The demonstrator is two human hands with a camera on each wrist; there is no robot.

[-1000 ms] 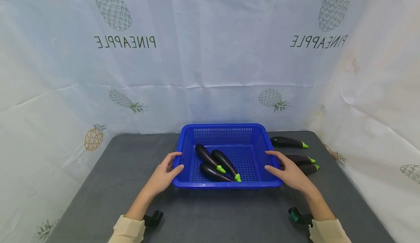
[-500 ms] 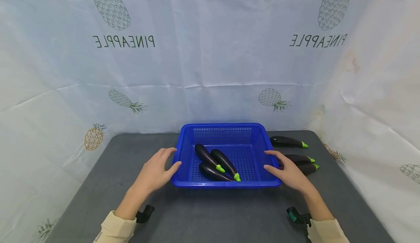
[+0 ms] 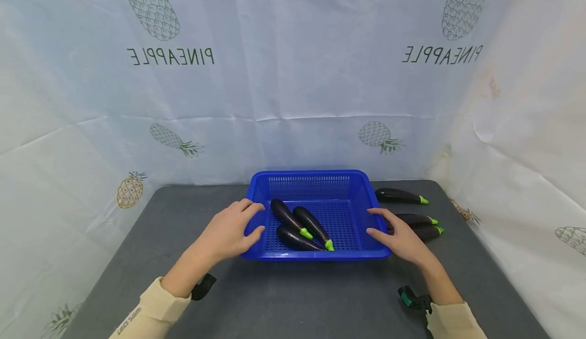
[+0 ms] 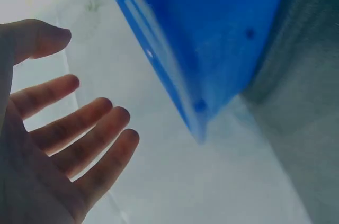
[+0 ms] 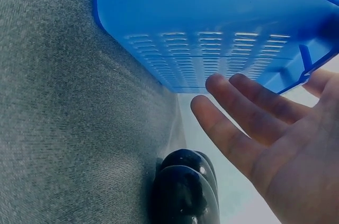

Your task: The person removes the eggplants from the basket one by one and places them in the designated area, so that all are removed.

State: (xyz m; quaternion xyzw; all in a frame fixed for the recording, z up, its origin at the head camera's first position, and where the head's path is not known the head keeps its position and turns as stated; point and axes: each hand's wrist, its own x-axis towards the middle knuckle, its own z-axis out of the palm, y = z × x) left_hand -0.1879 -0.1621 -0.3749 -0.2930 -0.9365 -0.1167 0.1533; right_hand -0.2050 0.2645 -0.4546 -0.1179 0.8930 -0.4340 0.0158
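Note:
A blue plastic basket [image 3: 316,255] with slotted walls holds three dark eggplants with bright green stem ends, among them the front eggplant [image 3: 297,239]. My left hand [image 3: 226,232] hovers over the basket's left rim, fingers spread and thumb apart. In the left wrist view its fingers [image 4: 87,147] stand away from the basket wall [image 4: 212,33]. On the opposite side, my right hand [image 3: 403,239] holds the right rim, thumb and index finger reaching over it. The right wrist view shows other fingers [image 5: 233,139] outside, below the slotted wall [image 5: 212,49].
Right of the basket, three more eggplants lie on the dark grey table [image 3: 293,303]: a back eggplant [image 3: 398,195] and two side by side, including a front eggplant [image 3: 428,233]. A pineapple-printed sheet [image 3: 284,74] hangs behind and at both sides.
My left hand has let go of the left rim, drawn outward, then come back up over it with fingers more spread. The right hand and the basket have stayed in place.

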